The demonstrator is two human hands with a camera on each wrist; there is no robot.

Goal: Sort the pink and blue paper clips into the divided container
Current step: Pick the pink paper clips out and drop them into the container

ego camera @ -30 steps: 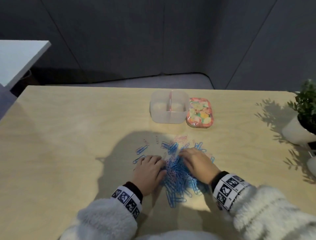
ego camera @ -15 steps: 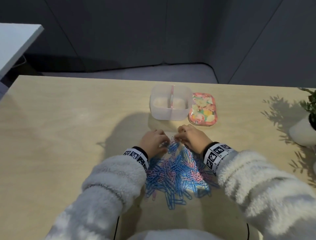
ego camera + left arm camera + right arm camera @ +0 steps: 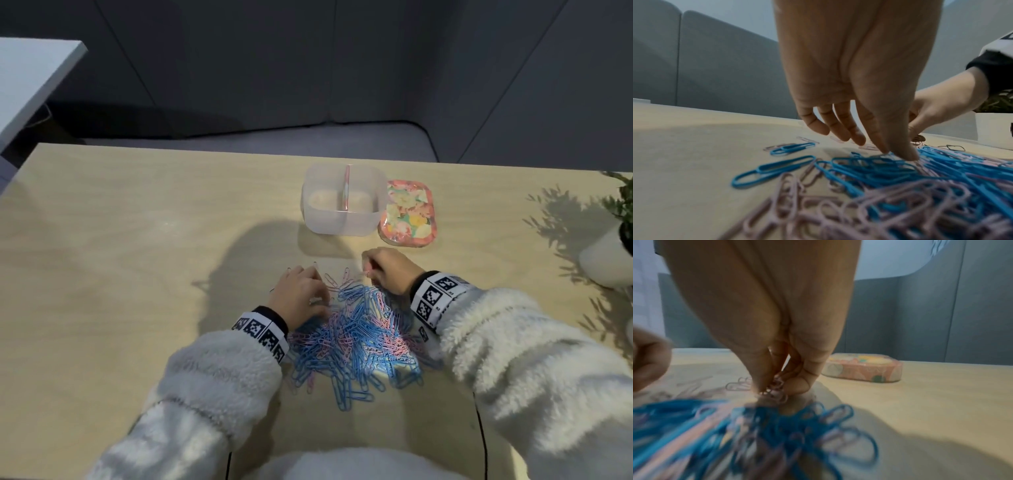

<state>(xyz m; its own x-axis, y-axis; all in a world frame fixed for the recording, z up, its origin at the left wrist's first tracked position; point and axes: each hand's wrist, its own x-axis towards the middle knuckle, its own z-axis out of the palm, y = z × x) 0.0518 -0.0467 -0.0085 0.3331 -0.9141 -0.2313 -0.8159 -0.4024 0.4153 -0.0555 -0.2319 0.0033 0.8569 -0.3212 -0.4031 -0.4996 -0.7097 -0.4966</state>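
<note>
A heap of pink and blue paper clips lies on the wooden table between my wrists. Beyond it stands the clear divided container, with a pink wall down its middle and both halves looking bare. My right hand is at the heap's far edge and pinches a few pink clips between thumb and fingers. My left hand points down with fairly straight fingers. Its thumb and forefinger tips touch blue clips at the heap's far left; it holds nothing that I can see.
A floral lid lies flat against the container's right side. A white pot with a green plant stands at the table's right edge. Loose single clips lie scattered just beyond the heap.
Both hands have moved from the middle of the heap to its far edge. The right hand has closed on pink clips, and the left has drawn slightly back to the left.
</note>
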